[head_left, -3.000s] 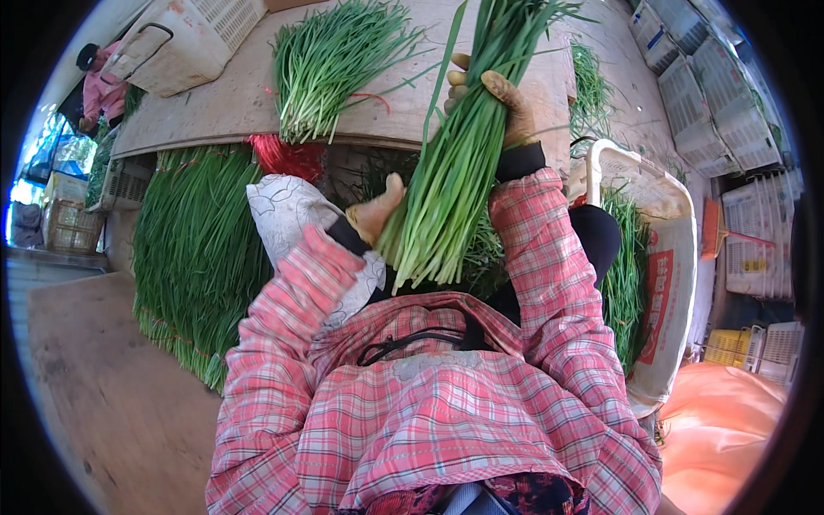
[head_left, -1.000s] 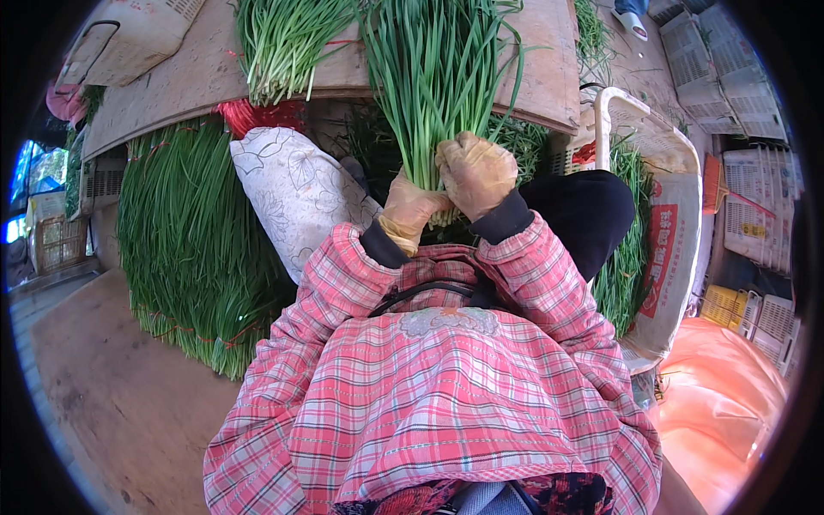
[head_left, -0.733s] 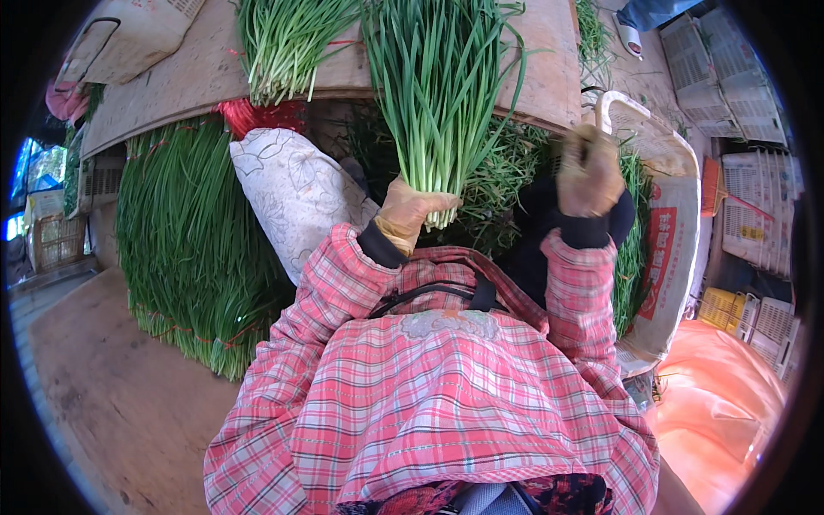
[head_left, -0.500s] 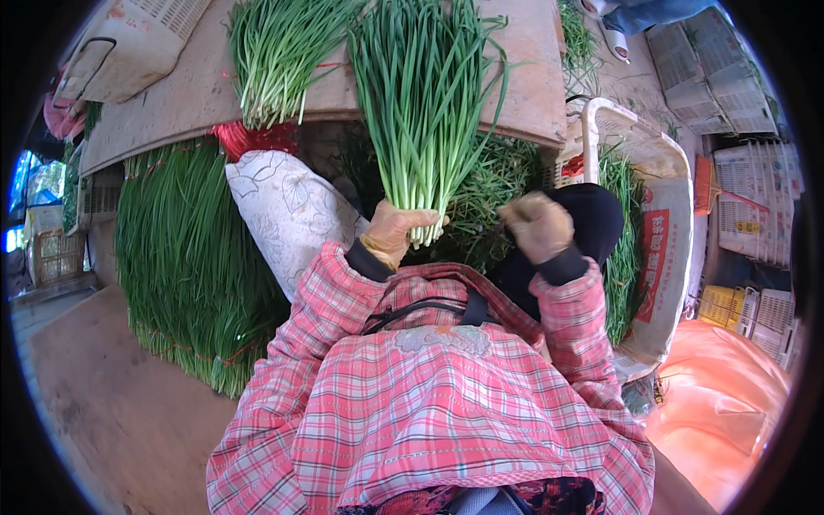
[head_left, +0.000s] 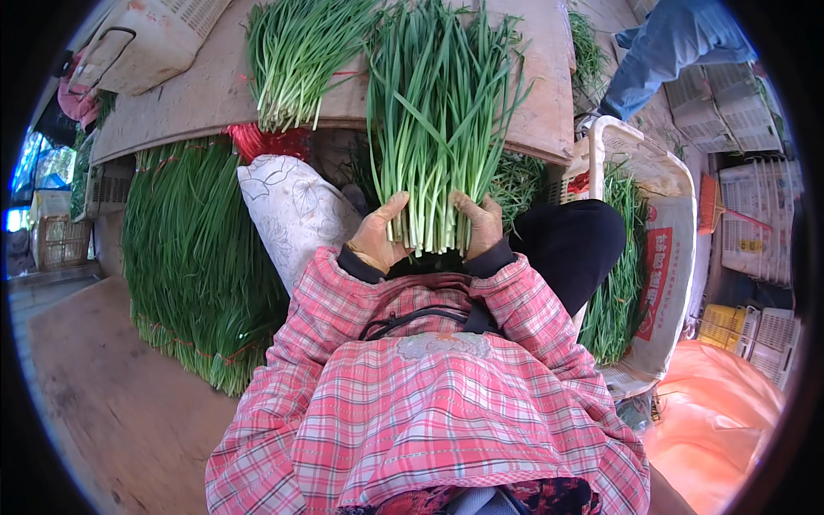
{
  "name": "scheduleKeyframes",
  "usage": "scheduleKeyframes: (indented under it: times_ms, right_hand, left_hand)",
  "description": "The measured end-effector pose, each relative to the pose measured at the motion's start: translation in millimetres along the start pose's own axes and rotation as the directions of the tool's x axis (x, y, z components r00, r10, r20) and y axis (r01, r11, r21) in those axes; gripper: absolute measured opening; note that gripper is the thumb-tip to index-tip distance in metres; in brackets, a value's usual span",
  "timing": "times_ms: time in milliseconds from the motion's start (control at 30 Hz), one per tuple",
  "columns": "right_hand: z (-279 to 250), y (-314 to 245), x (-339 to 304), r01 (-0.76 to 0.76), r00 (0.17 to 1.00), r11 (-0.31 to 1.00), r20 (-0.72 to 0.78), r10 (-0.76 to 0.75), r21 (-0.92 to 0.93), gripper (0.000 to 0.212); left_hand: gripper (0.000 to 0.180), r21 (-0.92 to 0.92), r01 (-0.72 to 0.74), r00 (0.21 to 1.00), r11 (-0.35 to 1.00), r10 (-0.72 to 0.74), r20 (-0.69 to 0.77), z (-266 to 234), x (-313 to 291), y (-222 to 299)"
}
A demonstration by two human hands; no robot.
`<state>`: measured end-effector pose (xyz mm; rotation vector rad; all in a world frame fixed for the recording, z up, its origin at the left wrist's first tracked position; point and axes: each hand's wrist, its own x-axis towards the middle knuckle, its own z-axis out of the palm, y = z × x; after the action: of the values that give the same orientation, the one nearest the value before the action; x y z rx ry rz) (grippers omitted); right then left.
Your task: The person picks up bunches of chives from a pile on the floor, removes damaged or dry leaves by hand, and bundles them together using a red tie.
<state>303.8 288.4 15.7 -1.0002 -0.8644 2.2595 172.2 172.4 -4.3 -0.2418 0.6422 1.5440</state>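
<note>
Wooden board ahead, second chive bundle on it. Left hand and right hand both clamp chive bunch at its pale base.

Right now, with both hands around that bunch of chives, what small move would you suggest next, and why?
Probably tap the chive bunch down on the wooden board: the left hand and right hand clasp its pale root ends, which look slightly uneven.

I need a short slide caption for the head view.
Both hands, left and right, grip a chive bunch over a board.
</note>
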Motion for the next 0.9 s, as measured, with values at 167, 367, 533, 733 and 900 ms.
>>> scheduleKeyframes:
  times_ms: [167, 367, 533, 733, 900]
  right_hand:
    - [-10, 11, 12, 0.134, 0.99, 0.931, 0.097, -0.107, -0.339, 0.026]
    - [2, 34, 11, 0.6, 0.792, 0.588, 0.303, -0.529, -0.542, 0.034]
    - [2, 10, 6, 0.137, 0.971, 0.852, 0.239, -0.014, -0.506, 0.034]
    - [30, 9, 21, 0.323, 0.936, 0.872, 0.263, -0.235, -0.369, 0.046]
    - [16, 24, 25, 0.115, 0.987, 0.987, 0.123, -0.101, -0.115, 0.04]
  left_hand:
    - [0.031, 0.159, -0.034, 0.993, 0.987, 0.015, 0.121, -6, 16, -12]
    - [0.033, 0.342, -0.031, 0.983, 0.939, -0.033, 0.181, 8, 9, -13]
    - [0.031, 0.315, -0.1, 0.97, 0.944, 0.022, 0.24, 16, 1, -10]
    - [0.054, 0.816, -0.206, 0.907, 0.541, 0.418, -0.049, -10, 26, -35]
    - [0.05, 0.742, -0.28, 0.929, 0.609, 0.367, 0.048, 12, 2, -25]
